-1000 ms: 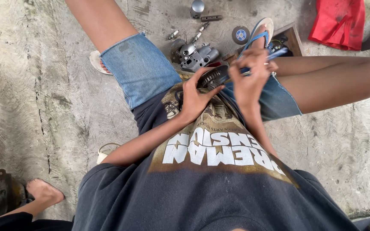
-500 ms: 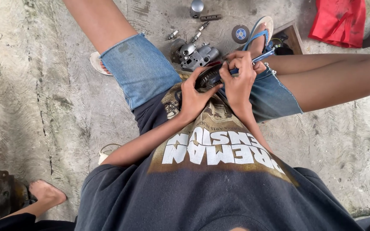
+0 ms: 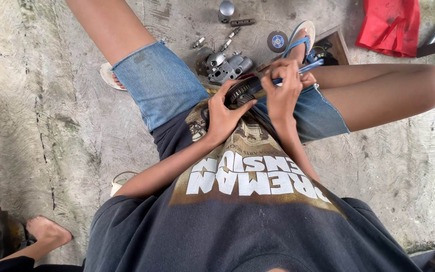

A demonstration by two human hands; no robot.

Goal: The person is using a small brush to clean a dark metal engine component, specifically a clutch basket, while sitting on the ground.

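The left hand (image 3: 223,115) grips a dark toothed gear part (image 3: 241,91) in the lap. The right hand (image 3: 284,89) is closed around a blue-handled tool (image 3: 298,70) laid against it. Just beyond the hands, a grey metal casing (image 3: 226,66) lies on the floor (image 3: 51,100); a wooden box (image 3: 334,44) sits beyond the right hand, its contents unclear.

Soft, even daylight fills the scene, bright without glare. Shadows on the concrete floor (image 3: 46,116) are faint and diffuse. Focus is sharp throughout, with wide-angle bending at the edges.
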